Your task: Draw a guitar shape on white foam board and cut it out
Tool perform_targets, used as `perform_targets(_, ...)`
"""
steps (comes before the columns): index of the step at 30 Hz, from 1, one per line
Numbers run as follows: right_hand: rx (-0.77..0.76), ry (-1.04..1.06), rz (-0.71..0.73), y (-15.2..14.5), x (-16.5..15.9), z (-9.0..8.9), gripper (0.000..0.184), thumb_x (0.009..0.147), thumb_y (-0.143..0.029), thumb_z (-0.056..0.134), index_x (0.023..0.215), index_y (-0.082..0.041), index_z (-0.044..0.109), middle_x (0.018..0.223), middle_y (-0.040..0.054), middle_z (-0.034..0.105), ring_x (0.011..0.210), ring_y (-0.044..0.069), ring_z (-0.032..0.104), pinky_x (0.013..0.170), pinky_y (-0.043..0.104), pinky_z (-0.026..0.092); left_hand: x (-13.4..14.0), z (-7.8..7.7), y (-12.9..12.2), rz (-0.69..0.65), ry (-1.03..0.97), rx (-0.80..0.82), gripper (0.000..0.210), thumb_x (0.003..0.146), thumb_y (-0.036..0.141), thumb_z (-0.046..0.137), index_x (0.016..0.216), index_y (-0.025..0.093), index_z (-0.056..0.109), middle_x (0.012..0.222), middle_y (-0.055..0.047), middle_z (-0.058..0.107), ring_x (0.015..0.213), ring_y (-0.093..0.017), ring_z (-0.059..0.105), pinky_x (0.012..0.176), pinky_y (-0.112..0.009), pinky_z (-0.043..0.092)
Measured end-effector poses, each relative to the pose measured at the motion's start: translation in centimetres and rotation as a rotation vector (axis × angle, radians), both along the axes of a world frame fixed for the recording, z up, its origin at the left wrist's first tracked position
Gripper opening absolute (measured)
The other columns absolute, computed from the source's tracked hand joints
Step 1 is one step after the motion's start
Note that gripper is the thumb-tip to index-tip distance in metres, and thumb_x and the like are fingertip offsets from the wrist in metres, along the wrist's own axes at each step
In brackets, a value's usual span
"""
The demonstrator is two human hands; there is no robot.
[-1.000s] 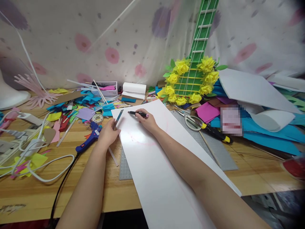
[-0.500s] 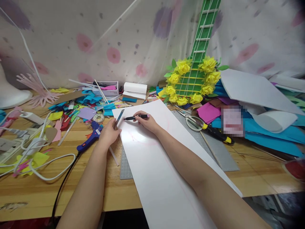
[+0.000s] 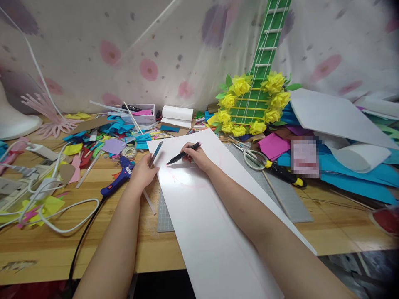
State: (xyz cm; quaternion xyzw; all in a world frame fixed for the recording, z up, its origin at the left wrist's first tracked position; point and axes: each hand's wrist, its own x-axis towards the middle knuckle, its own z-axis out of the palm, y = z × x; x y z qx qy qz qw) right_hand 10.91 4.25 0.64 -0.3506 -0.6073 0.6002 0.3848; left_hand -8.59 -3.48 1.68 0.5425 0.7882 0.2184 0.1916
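A large white board (image 3: 199,216) lies slantwise across the table, with faint pink curved lines drawn on it. My right hand (image 3: 197,156) rests over its upper part, fingers closed round a black marker (image 3: 177,158) with pink ends. The marker's tip points down and left, at or just above the surface; contact I cannot tell. At the board's left edge my left hand (image 3: 144,172) grips a narrow steel ruler (image 3: 157,152), which sticks up past the thumb. A blue glue gun (image 3: 117,179) lies just left of that hand.
Under the board sits a grey cutting mat (image 3: 164,216). Scissors (image 3: 254,160) and a black-and-yellow cutter (image 3: 285,174) lie to the right. A green paper guitar (image 3: 252,104) with yellow flowers stands behind. Paper scraps and a power strip (image 3: 18,187) with cables fill the left.
The marker has tilted more steeply, its tip moving right and down while its back end rose. My right hand shifted slightly right. My left hand and the ruler have stayed put.
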Motion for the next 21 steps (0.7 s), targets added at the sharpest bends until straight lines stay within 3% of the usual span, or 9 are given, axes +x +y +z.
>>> perform_targets(7,0.078,-0.063,0.057,-0.05,-0.48,-0.25,0.022,0.073,-0.038,0.054,0.086,-0.019,0.057,0.068,-0.0008,0.062,0.057,0.010,0.049,0.043,0.018,0.034,0.19,0.21,-0.04,-0.005,-0.003,0.008,0.056,0.072,0.020,0.064,0.126,0.022,0.049,0.128,-0.006,0.056,0.117,-0.023,0.052,0.097,-0.034,0.040)
perform_targets(14,-0.005,-0.019,0.061,0.07,0.13,0.03,0.012,0.071,-0.027,0.049,0.067,-0.017,0.055,0.050,-0.0009,0.056,0.048,0.009,0.049,0.044,0.019,0.032,0.09,0.12,-0.02,-0.010,0.005,0.000,0.059,0.073,0.021,0.063,0.129,0.018,0.046,0.132,-0.008,0.054,0.119,-0.024,0.051,0.098,-0.034,0.039)
perform_targets(21,0.035,-0.023,0.056,-0.10,-0.31,0.14,0.016,0.071,-0.032,0.052,0.078,-0.018,0.056,0.058,-0.0015,0.059,0.051,0.009,0.048,0.043,0.018,0.033,0.13,0.13,-0.01,-0.011,0.004,-0.002,0.058,0.073,0.021,0.063,0.129,0.019,0.047,0.132,-0.007,0.053,0.119,-0.024,0.051,0.098,-0.034,0.039)
